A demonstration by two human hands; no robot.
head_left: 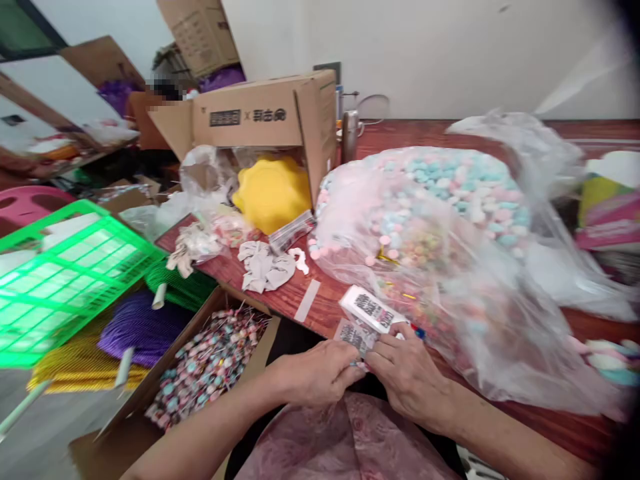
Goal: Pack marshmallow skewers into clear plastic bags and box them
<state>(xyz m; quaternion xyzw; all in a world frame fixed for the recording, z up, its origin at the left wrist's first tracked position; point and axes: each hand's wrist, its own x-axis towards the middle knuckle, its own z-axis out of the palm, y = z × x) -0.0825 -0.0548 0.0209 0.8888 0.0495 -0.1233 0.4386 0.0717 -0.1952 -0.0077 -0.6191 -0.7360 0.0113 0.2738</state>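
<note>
My left hand [325,372] is closed, its fingertips pinching near a small printed plastic bag [354,335]. Right beside it, my right hand [411,375] also has its fingers closed at the bag's edge. A tiny coloured piece shows between the two hands, too small to name. Just beyond the fingers lies a white stack of printed bags [373,308], with black print on top. To the right, a large clear plastic sack [450,267] bulges with pink, blue and white pompom-like balls. A cardboard box [263,333] of small pastel balls on sticks stands below the table edge at the left.
A yellow scalloped container [273,193] sits before an open carton [260,107]. Crumpled gloves [267,267] and a paper strip [307,300] lie on the red-brown table [325,273]. A green basket [107,233] and purple mesh bundle [145,330] are at left.
</note>
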